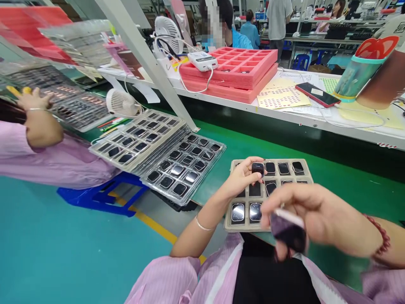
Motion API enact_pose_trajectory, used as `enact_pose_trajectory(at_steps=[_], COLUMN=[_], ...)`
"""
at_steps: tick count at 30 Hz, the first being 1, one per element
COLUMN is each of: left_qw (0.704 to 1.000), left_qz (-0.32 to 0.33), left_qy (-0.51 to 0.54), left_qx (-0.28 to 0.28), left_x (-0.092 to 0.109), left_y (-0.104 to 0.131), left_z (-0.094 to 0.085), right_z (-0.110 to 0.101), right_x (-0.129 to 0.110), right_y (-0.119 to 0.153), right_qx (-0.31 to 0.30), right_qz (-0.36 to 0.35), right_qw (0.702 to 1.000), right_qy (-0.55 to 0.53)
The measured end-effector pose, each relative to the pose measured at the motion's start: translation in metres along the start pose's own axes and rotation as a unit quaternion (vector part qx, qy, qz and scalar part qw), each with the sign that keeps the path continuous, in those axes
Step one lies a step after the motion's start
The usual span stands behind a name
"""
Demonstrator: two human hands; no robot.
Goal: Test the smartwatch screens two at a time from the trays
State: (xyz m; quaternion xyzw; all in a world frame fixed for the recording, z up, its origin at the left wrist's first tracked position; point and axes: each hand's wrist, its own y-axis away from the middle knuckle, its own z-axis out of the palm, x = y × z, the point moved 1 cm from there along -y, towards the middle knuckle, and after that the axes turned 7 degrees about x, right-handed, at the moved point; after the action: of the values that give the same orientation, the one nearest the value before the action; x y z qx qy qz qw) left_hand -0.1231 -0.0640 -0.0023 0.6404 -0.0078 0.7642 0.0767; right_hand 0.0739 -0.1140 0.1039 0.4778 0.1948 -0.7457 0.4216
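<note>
My left hand point(242, 177) pinches a small dark smartwatch case point(257, 169) over the upper left of a beige tray point(309, 169). Closer to the camera, my right hand point(316, 215) grips another smartwatch case point(288, 232), its dark glossy face blurred by motion. Below both hands, the tray holds rows of square dark-faced watch cases, among them a shiny one point(238, 212) at the front left. My right hand hides the tray's front right part.
Left of the tray lie clear plastic trays point(202, 179) of watch cases, partly overlapping a beige one point(104, 154). A shelf point(316, 120) across the back bears red foam trays point(262, 67), a phone point(318, 93) and a cup point(356, 80). A co-worker's hand point(33, 99) is at far left.
</note>
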Motion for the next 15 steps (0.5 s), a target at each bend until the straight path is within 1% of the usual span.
enact_pose_trajectory(at_steps=[2, 5, 6, 8, 11, 15], left_qw=[1.0, 0.999, 0.999, 0.999, 0.999, 0.998], left_qz=[0.021, 0.04, 0.041, 0.037, 0.037, 0.059], left_qy=[-0.005, -0.018, -0.021, -0.027, -0.033, -0.036], left_qx=[0.017, 0.023, 0.021, 0.01, -0.006, -0.016], left_x=[0.0, 0.0, 0.0, 0.001, 0.001, -0.001], left_y=[0.001, 0.005, 0.006, 0.009, 0.012, 0.008], left_z=[-0.001, -0.003, -0.003, -0.003, -0.003, 0.001], right_z=[-0.025, -0.066, -0.078, -0.094, -0.105, -0.106], right_x=[0.003, 0.011, 0.015, 0.023, 0.033, 0.04], right_y=[-0.013, -0.032, -0.036, -0.04, -0.041, -0.043], right_qx=[0.032, 0.121, 0.145, 0.172, 0.182, 0.189], right_qz=[-0.032, -0.055, -0.053, -0.056, -0.074, -0.087], right_qw=[0.998, 0.982, 0.975, 0.966, 0.962, 0.954], right_qy=[0.043, 0.131, 0.157, 0.184, 0.189, 0.214])
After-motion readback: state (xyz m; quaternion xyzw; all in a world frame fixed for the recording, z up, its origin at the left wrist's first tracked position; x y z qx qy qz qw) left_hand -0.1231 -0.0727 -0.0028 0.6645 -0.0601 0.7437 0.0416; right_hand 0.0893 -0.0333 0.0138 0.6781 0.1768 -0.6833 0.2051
